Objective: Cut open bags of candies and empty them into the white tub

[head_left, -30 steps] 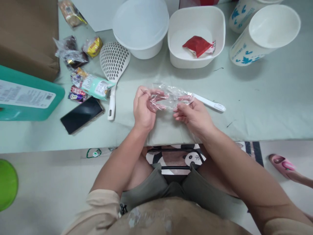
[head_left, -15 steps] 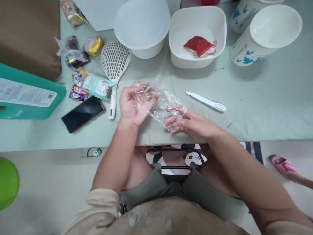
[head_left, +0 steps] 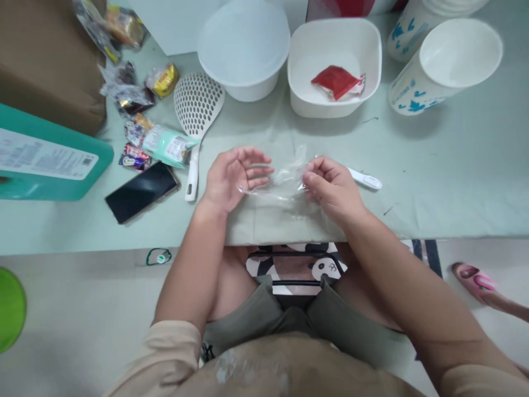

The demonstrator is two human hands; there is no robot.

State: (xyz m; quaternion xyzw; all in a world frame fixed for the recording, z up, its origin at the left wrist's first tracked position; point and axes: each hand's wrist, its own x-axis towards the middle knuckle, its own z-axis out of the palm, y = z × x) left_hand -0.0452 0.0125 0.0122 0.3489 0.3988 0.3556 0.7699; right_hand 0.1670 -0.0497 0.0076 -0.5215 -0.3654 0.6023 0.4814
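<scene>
A clear, crinkled plastic bag [head_left: 285,184] stretches between my hands above the near part of the table. My right hand [head_left: 330,187] is closed on the bag's right side, thumb against fingers. My left hand [head_left: 237,176] has its palm up and its fingers apart; the film's left edge lies by its palm, and I see no grip on it. Just beyond my right hand lies a white utility knife [head_left: 366,179], partly covered by the fingers. Left of my left hand is the handle of a white slotted skimmer [head_left: 198,102].
A black phone [head_left: 142,193], a mint snack packet [head_left: 167,144] and several wrapped snacks lie to the left, beside a teal container [head_left: 49,157]. At the back stand a lidded white tub [head_left: 244,41], a white square bowl [head_left: 334,107] holding a red packet, and paper cups [head_left: 438,71].
My left hand has come out of the film and now lies open. My right hand has moved from inside the film to pinching its right side, now covering part of the knife.
</scene>
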